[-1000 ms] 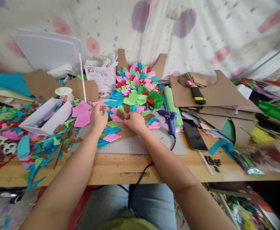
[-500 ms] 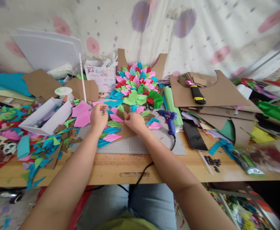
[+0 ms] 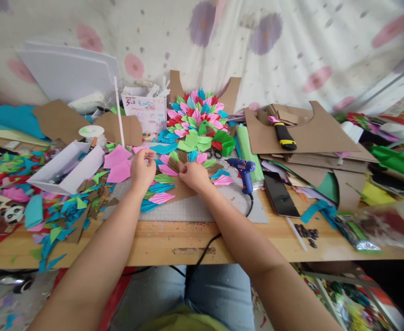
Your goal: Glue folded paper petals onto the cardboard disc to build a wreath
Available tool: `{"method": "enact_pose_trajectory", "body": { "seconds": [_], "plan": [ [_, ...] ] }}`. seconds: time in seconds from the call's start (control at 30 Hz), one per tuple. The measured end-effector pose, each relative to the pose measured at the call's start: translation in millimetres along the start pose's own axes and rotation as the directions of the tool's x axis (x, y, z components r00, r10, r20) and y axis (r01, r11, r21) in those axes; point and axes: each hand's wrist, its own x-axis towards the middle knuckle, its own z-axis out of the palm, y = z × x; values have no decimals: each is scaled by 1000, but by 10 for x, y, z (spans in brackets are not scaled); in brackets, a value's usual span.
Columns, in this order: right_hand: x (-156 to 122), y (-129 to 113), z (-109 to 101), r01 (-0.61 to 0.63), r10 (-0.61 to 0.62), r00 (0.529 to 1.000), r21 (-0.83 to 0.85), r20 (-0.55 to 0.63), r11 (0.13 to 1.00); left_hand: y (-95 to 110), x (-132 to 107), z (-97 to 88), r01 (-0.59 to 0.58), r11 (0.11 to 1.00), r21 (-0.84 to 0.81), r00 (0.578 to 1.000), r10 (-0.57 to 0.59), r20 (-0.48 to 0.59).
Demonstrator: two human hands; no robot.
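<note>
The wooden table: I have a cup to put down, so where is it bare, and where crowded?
The table is mostly bare along its front edge, bordered by the grey mat, with forearms crossing above; another patch lies in front of the phone, left of the white strip. The left is crowded with paper scraps, the rear right with stacked cardboard.

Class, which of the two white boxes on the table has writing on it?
The rear box, just left of the rear pleated-paper piece: its front bears coloured writing. The nearer box shows plain white outer walls.
</note>
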Motion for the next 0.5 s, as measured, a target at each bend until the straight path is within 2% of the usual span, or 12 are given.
{"method": "enact_pose_trajectory", "body": {
  "seconds": [0.17,0.33,0.5],
  "plan": [
    [-7,15,-9,-3,5,1000,43,-26,999,2,3,-10,-1,1000,-8,1000,1,8],
    [-24,82,-112,-51,55,998,105,-40,993,-20,17,-17,10,1000,-13,1000,-10,4],
    [-46,164,-199,-97,105,993,135,-50,986,-120,14,28,50,998,40,995,-53,80]
  ]
}}
